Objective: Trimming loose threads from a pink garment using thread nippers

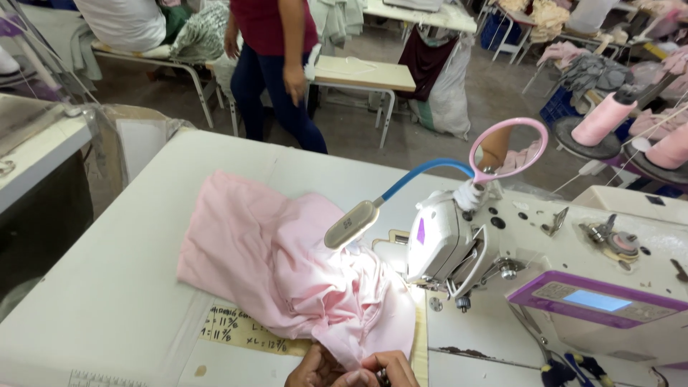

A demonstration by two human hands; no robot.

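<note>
A pink garment (279, 258) lies bunched on the white sewing table (107, 287), reaching to the head of the sewing machine (444, 244). At the bottom edge of the view my left hand (315, 369) and my right hand (390, 369) pinch the garment's near corner between their fingers. Most of both hands is cut off by the frame. A small dark object shows between the fingers; what it is I cannot tell.
A lamp on a blue gooseneck (351, 223) hangs over the cloth. A pink round mirror (509, 149) stands on the machine, whose control panel (595, 297) is at right. A yellow paper note (244, 331) is taped to the table. A person (276, 64) stands beyond it. Pink thread cones (605, 118) stand at right.
</note>
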